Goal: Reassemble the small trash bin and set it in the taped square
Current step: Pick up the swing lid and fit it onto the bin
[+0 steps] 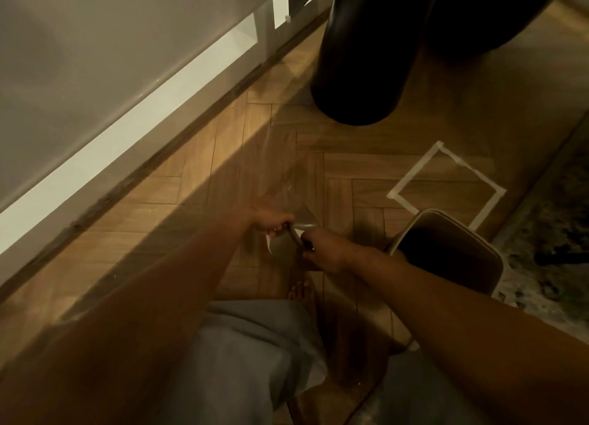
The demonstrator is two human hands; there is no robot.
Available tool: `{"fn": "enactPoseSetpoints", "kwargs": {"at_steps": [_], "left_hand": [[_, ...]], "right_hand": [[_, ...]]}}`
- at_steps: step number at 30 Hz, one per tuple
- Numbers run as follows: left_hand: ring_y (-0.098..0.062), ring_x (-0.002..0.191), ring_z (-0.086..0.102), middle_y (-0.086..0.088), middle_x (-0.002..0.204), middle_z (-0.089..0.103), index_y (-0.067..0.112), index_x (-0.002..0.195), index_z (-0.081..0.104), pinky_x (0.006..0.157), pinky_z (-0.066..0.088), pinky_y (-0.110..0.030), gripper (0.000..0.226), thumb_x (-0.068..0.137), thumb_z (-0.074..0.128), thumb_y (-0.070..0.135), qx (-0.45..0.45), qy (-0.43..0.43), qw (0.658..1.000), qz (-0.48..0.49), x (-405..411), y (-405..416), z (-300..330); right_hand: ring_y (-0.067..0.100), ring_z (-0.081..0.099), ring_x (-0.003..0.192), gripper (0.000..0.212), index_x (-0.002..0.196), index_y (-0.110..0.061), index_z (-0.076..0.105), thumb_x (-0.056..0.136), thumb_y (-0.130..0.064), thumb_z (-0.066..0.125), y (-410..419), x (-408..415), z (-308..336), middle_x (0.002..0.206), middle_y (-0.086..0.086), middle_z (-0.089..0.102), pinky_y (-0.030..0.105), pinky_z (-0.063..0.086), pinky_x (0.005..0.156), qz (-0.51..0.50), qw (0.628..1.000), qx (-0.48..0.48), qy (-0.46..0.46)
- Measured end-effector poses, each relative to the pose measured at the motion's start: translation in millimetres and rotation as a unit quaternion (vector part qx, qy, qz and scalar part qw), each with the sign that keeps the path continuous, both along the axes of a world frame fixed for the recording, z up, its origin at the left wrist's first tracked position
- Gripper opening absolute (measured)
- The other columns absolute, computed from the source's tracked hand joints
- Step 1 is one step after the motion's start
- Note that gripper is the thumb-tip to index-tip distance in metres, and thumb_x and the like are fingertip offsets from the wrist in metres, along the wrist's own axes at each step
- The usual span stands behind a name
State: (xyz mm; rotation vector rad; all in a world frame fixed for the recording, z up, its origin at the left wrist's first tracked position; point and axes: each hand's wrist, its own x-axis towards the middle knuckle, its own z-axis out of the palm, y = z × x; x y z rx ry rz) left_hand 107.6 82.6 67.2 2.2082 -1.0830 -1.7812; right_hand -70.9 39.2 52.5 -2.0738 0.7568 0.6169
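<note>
Grey, thin and curved, a small bin part (pixel 294 235) is clenched by both the left hand (pixel 271 222) and right hand (pixel 322 249). The open beige bin body (pixel 446 249) stands just rightward, nearer the right hand, touching the white taped square (pixel 443 185).

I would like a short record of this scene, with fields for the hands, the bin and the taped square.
left hand: grips the clear bag
right hand: grips the same bag
clear bag: transparent, held between both hands above the floor
bin: open, without bag, standing on the floor by the right forearm
taped square: holds nothing; bin stands just outside it
</note>
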Motion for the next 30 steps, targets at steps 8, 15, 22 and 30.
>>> {"fn": "enactPoseSetpoints", "kwargs": {"at_steps": [8,15,22,30], "left_hand": [[-0.009,0.072,0.062,0.003,0.083,0.066,0.021,0.088,0.069,0.057,0.042,-0.016,0.023,0.096,0.057,0.039,-0.158,-0.061,0.985,0.036,-6,10,38],[-0.012,0.091,0.061,0.002,0.103,0.065,0.02,0.113,0.065,0.072,0.045,-0.026,0.031,0.091,0.063,0.042,-0.209,-0.045,0.97,0.119,-25,11,72],[-0.008,0.091,0.056,0.001,0.112,0.062,0.017,0.122,0.063,0.067,0.038,-0.021,0.041,0.094,0.056,0.047,-0.215,-0.061,0.97,0.096,-60,-13,92],[-0.023,0.109,0.06,-0.002,0.124,0.061,0.029,0.133,0.053,0.093,0.047,-0.042,0.07,0.09,0.024,0.075,-0.168,-0.019,0.985,0.023,-95,-40,96]], "right_hand": [[0.013,0.062,0.088,0.02,0.114,-0.014,0.065,0.102,-0.02,0.05,-8,-32,65,0.107,0.003,0.067,0.019,0.043,0.064,-0.118,0.991,0.042,-0.052],[0.021,0.066,0.101,0.021,0.11,-0.023,0.067,0.102,-0.034,0.052,-19,-74,118,0.108,0.004,0.07,0.04,0.054,0.089,-0.284,0.943,0.14,-0.103],[0.027,0.07,0.098,0.026,0.111,-0.012,0.072,0.099,-0.03,0.058,-36,-131,137,0.106,0.008,0.075,0.04,0.055,0.086,-0.437,0.845,0.223,-0.214],[0.019,0.072,0.084,0.024,0.095,-0.01,0.075,0.101,-0.017,0.053,-65,-185,156,0.091,0.008,0.074,0.031,0.059,0.074,-0.565,0.688,0.303,-0.34]]}}
